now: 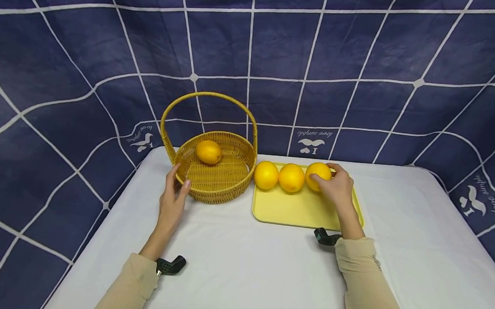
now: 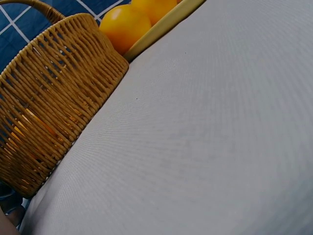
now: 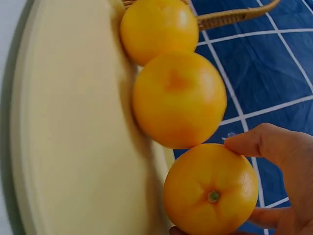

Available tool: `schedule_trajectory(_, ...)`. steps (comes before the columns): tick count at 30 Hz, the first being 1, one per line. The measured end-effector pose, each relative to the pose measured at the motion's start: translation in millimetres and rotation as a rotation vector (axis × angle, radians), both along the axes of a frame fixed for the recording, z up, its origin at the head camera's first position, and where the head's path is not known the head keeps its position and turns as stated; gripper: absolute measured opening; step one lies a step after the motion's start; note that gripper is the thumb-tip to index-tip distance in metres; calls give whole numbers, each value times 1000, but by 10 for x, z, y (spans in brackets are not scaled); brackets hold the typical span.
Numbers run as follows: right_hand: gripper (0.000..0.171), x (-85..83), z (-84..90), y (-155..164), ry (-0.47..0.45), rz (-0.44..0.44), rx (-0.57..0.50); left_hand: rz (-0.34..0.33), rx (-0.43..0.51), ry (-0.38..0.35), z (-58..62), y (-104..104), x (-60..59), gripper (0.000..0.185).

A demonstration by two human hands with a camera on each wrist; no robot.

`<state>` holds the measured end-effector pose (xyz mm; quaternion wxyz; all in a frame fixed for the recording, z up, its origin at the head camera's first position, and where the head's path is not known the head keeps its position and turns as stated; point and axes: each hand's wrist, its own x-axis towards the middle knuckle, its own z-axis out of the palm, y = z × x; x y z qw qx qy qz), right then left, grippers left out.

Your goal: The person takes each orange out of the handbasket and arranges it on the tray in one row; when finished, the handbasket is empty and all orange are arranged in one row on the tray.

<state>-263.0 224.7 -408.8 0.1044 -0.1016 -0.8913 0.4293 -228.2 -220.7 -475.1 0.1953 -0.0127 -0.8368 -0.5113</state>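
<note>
A round woven basket [image 1: 210, 197] with a tall arched handle stands at the back left of the table, one orange [image 1: 208, 152] inside it. My left hand [image 1: 172, 209] touches the basket's left front side, thumb and fingers spread at the rim; in the left wrist view only a bit of it shows at the lower left corner. On the yellow tray [image 1: 297, 215], three oranges sit in a row along the back edge. My right hand [image 1: 339, 186] grips the rightmost orange [image 3: 211, 188] between thumb and fingers. Beside it are the middle orange [image 3: 179, 100] and the left orange [image 3: 159, 29].
The tray's left edge is close against the basket. A white cloth [image 1: 239, 269] covers the table. Behind and at both sides hangs a dark blue curtain [image 1: 277, 99] with white lines. Each wrist wears a small black camera [image 1: 325, 237].
</note>
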Motion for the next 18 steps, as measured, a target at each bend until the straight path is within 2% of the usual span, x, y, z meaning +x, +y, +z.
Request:
schedule_trajectory(5, 73, -16, -72, -7, -25, 36, 14, -5, 8, 5, -16, -9, 1, 61)
schedule_trajectory(13, 77, -8, -58, 10, -58, 60, 36, -5, -1, 0, -23, -3, -18, 62)
schedule_trajectory(18, 79, -9, -29, -10, -28, 56, 31, -6, -9, 3, -18, -13, -16, 63)
